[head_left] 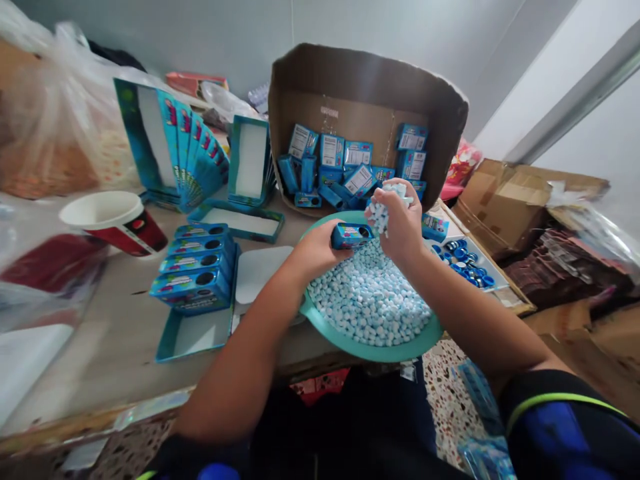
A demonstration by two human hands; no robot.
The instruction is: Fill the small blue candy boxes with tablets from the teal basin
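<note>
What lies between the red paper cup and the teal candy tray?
The head view shows blue boxes in a teal lid and a white card between the cup and tray.

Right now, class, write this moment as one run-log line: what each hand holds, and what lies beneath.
left hand: small blue box | right hand: blue-white candies | beneath: teal tray

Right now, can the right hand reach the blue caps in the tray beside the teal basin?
Probably yes: nothing stands between the right hand and the blue caps, close on its right, though it would likely have to release its candies first.
</note>
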